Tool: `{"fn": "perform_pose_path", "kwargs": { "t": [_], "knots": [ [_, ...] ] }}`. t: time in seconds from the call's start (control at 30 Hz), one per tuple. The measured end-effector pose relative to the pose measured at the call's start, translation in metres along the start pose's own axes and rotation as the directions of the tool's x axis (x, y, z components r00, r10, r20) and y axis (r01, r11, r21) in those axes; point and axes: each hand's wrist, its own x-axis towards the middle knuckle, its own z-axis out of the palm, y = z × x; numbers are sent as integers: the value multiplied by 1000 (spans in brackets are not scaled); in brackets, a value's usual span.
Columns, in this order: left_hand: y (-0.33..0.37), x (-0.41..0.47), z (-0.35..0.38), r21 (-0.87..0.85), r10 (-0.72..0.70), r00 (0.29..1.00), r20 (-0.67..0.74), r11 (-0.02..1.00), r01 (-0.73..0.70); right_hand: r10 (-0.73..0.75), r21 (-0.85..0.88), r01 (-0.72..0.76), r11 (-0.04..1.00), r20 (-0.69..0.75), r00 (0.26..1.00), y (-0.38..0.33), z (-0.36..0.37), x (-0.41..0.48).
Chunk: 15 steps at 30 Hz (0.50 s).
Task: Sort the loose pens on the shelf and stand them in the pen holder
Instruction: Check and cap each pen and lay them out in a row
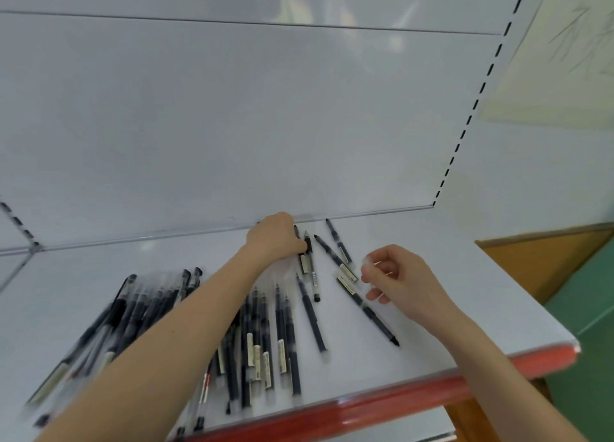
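Observation:
Many black pens lie loose on the white shelf [432, 275]. A blurred heap of pens [139, 312] sits at the left, and a row of pens [265, 352] lies in the middle under my left forearm. Several single pens [312, 318] are spread at the right. My left hand [274, 237] reaches to the back edge, its fingers curled onto a black pen [307, 247]. My right hand [398, 283] hovers over a slanted pen [368, 310] and pinches a small clear pen cap [367, 262] in its fingertips. No pen holder is in view.
The shelf has a white back panel [265, 126] and a red front lip [398, 398]. Slotted uprights [478, 106] run along its right side. Past the right edge are an orange-brown wooden surface [538, 262] and a green floor [591, 292].

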Motion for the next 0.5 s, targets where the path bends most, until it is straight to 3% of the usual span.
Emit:
{"fn": "perform_pose_path", "kwargs": {
  "t": [0.2,0.33,0.4,0.5],
  "knots": [
    [7,2,1,-28,-90,996,-21,996,89,-52,125,53,991,-6,999,-10,3,-3],
    [-2,5,-5,-292,-112,992,-52,952,92,-56,281,56,958,-5,998,-19,0,-7],
    [-3,-1,-16,-467,-115,989,-99,883,56,-64,325,57,944,10,998,-23,-1,-7],
    [3,-26,-37,-730,-64,993,-102,682,-31,-76,349,69,934,6,997,-31,-2,-3]
  ]
}}
